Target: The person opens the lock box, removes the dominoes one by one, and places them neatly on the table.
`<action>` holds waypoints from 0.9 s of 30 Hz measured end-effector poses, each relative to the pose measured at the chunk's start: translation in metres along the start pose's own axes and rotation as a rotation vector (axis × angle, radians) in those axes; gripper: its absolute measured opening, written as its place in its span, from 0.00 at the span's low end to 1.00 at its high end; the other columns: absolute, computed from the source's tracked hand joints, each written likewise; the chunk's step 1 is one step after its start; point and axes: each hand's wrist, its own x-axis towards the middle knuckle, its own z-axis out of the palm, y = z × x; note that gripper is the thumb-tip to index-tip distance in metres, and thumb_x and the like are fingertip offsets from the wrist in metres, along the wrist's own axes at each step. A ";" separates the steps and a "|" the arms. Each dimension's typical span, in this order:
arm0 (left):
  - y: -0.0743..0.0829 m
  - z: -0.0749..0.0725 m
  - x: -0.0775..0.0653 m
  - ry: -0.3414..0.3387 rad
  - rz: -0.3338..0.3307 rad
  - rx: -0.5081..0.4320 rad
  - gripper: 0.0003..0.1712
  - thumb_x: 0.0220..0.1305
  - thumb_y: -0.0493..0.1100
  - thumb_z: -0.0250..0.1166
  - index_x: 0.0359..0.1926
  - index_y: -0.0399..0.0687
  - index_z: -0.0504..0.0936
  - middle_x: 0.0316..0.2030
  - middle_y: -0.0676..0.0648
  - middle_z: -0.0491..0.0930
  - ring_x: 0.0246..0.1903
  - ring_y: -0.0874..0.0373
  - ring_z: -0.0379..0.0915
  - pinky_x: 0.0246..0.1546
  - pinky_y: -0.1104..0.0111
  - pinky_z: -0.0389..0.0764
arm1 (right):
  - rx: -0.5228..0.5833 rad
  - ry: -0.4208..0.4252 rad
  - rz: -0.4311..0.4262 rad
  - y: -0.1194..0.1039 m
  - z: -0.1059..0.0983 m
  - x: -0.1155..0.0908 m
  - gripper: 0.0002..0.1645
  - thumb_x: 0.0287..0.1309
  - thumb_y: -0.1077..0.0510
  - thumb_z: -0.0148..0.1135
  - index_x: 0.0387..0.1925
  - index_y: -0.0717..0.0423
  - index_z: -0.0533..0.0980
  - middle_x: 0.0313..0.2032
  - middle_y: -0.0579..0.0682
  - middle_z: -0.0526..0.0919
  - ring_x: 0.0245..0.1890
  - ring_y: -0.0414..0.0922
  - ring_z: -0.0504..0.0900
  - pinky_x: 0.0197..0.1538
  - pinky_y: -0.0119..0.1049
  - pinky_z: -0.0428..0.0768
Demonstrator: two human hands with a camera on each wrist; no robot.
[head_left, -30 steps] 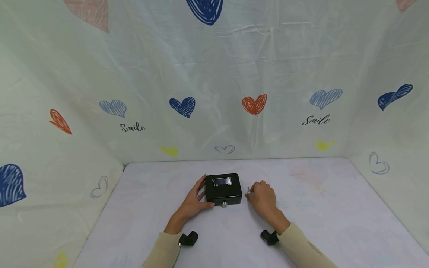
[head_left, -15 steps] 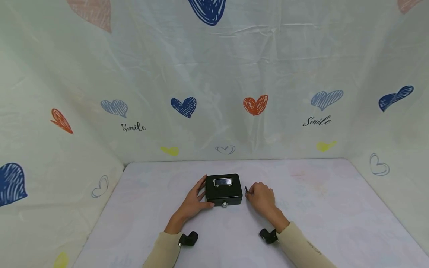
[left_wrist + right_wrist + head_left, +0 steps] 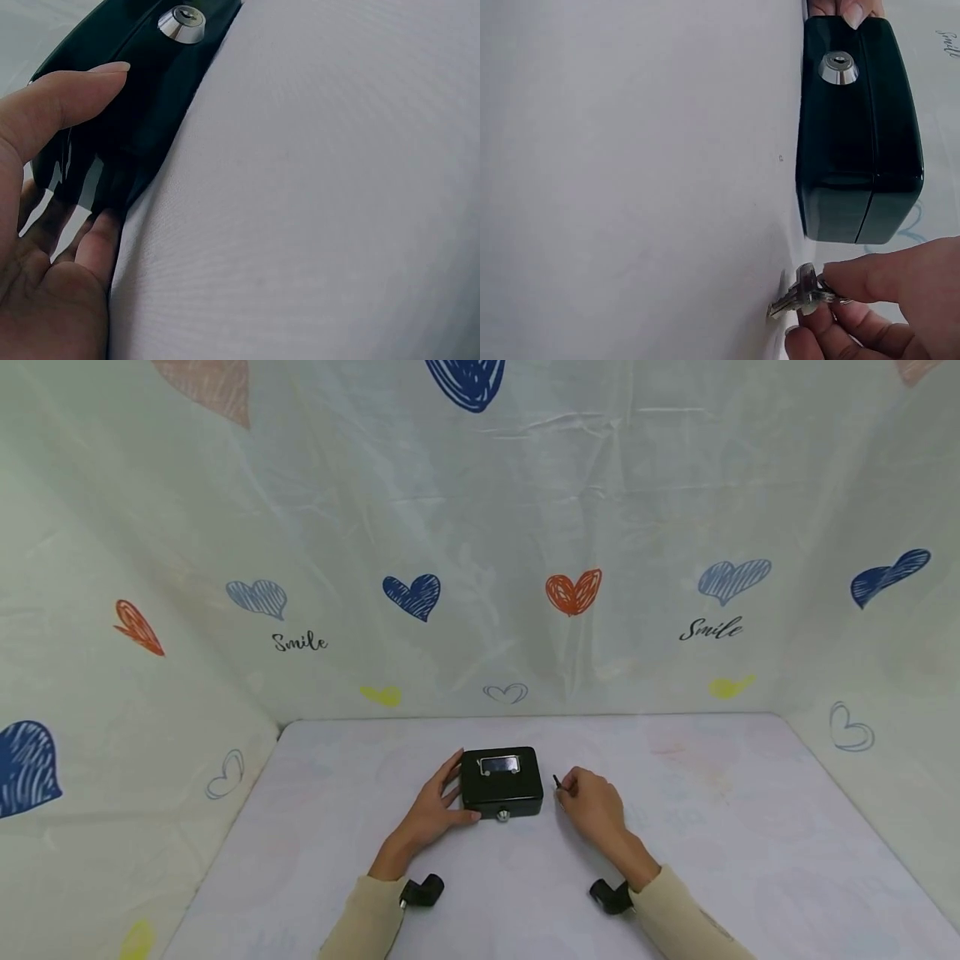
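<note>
A black cash box (image 3: 501, 792) lies closed on the table, a silver handle (image 3: 498, 766) on its lid and a round silver key lock (image 3: 838, 69) in its front. My left hand (image 3: 431, 817) holds the box's left end, thumb on the front face and fingers spread along the side. In the left wrist view the thumb (image 3: 75, 97) lies a little way from the lock. Just right of the box, my right hand (image 3: 594, 806) pinches small keys (image 3: 801, 291) on a ring between thumb and fingers. The blades point down close over the table.
The white table (image 3: 360, 752) has rounded far corners. A pale sheet (image 3: 480, 527) printed with hearts and the word Smile hangs behind it and at both sides. Small black wrist cameras (image 3: 612, 897) sit at the beige sleeves (image 3: 678, 910).
My right hand dips slightly left, then shifts back right, and the keys turn between its fingers, now looking darker in the head view. The left hand stays on the still cash box.
</note>
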 end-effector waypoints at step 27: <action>0.000 0.000 0.002 0.010 -0.011 -0.003 0.65 0.51 0.25 0.79 0.85 0.50 0.54 0.82 0.36 0.55 0.79 0.35 0.54 0.74 0.55 0.71 | -0.085 0.014 -0.181 -0.027 -0.002 -0.052 0.08 0.51 0.67 0.77 0.24 0.55 0.83 0.19 0.41 0.80 0.20 0.36 0.72 0.23 0.29 0.72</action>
